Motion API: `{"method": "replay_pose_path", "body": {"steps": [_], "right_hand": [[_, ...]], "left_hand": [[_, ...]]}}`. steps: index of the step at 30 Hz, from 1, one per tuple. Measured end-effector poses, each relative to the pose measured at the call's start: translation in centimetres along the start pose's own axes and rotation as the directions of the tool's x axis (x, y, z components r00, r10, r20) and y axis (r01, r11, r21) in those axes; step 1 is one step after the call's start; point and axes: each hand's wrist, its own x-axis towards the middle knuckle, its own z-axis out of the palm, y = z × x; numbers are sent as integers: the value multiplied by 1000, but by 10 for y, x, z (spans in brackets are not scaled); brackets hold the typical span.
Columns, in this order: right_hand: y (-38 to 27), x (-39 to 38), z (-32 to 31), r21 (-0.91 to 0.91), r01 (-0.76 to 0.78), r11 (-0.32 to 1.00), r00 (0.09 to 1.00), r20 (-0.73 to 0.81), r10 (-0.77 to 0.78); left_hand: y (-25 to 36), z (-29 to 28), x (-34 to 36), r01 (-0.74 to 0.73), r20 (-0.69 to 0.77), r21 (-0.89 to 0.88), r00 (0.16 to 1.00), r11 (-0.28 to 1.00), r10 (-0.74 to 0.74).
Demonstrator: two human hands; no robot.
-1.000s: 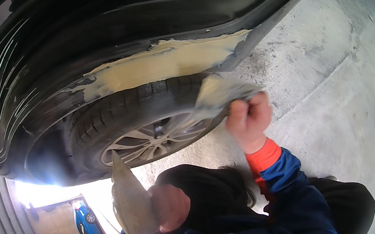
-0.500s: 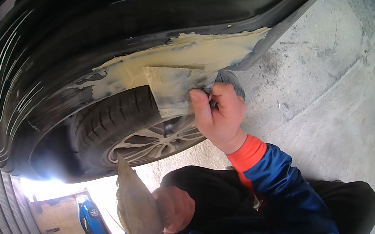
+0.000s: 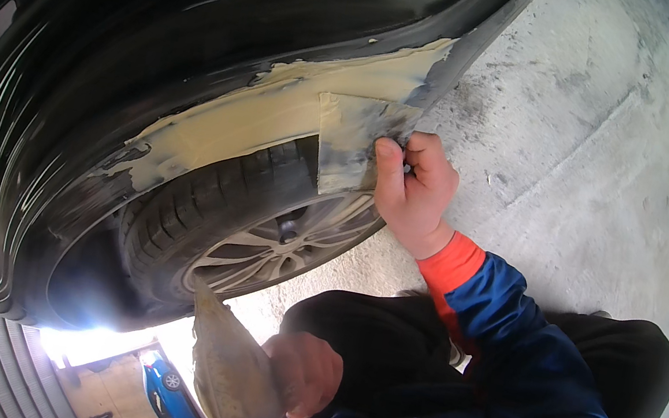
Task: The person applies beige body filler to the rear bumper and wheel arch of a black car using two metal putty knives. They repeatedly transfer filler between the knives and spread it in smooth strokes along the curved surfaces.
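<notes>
Patchily smeared spreader (image 3: 349, 144), cream filler band (image 3: 281, 103), ragged-edged.

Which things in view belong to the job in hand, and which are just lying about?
Part of the job:
- flat spreader, held in the right hand
- pale plate, held in the left hand
- cream paste spread along the black car, above its wheel

Just about:
- blue car in the background
- small dark object near it, too small to identify
</notes>
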Motion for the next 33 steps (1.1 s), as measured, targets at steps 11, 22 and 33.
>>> {"method": "replay_pose_path", "body": {"steps": [11,22,33], "right_hand": [[38,0,-12,-35,-127,991,990,-61,125],[64,22,-47,292,-311,904,895,-229,382],[-113,59,-70,372,-891,261,422,890,172]], "left_hand": [[-2,-5,6,19,25,6,1000,1000,-19],[-3,-9,8,46,21,105,999,993,-48],[-3,3,22,480,-306,20,838,877,-451]]}}
